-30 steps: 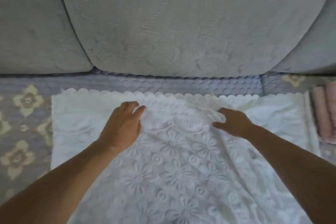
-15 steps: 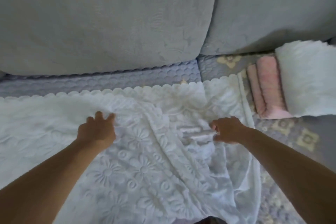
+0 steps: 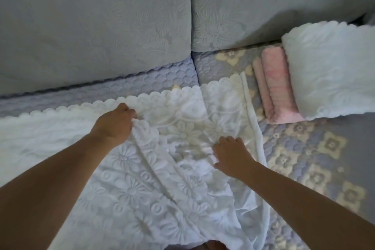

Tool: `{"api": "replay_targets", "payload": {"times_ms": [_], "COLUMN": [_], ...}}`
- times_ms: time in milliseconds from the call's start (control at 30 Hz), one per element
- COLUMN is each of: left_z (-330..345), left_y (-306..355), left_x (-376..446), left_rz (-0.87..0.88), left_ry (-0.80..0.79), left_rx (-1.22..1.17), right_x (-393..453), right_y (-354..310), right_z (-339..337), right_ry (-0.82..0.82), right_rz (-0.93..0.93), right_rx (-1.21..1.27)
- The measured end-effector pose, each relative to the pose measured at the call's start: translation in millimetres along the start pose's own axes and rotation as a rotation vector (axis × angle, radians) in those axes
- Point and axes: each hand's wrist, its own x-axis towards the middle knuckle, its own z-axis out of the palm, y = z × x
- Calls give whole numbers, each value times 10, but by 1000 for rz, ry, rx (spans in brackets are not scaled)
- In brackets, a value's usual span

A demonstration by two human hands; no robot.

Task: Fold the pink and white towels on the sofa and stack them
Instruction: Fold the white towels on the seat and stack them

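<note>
Where creased, hands [image 3: 172, 140] seemingly gripping towel [image 3: 132, 189].

Your bare arms and hands

Your left hand [image 3: 113, 126] and right hand [image 3: 231, 155] wear no sleeves, rings, or watch.

bare patterned seat cover [image 3: 316, 160] right of spread towel [image 3: 142, 189]; folded stack [image 3: 328, 79] blocks far right
</note>
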Motion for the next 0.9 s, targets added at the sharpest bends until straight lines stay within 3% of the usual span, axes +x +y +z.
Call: {"api": "replay_targets", "payload": {"times_ms": [233,400,500,567,733,900], "left_z": [20,2,-47,-100,-277,-234], "left_y": [38,-24,-12,25,201,458], "left_x": [-80,-146,-149,-115,72,-10], "left_rz": [-96,-106,-133,-158,-235,-288], "left_ry": [-24,-49,-49,-23,175,76], "left_rx": [-133,-227,-263,-279,-367,-363], "right_x": [-286,-330,-283,-105,652,810], "right_y": [17,221,531,774,1324,1074], "right_z": [262,-189,-504,-759,-1286,-1083], "right_ry": [10,18,128,209,581,477], "right_rz": [60,398,604,650,535,516], "right_rx": [74,770,996,978,481,837]}}
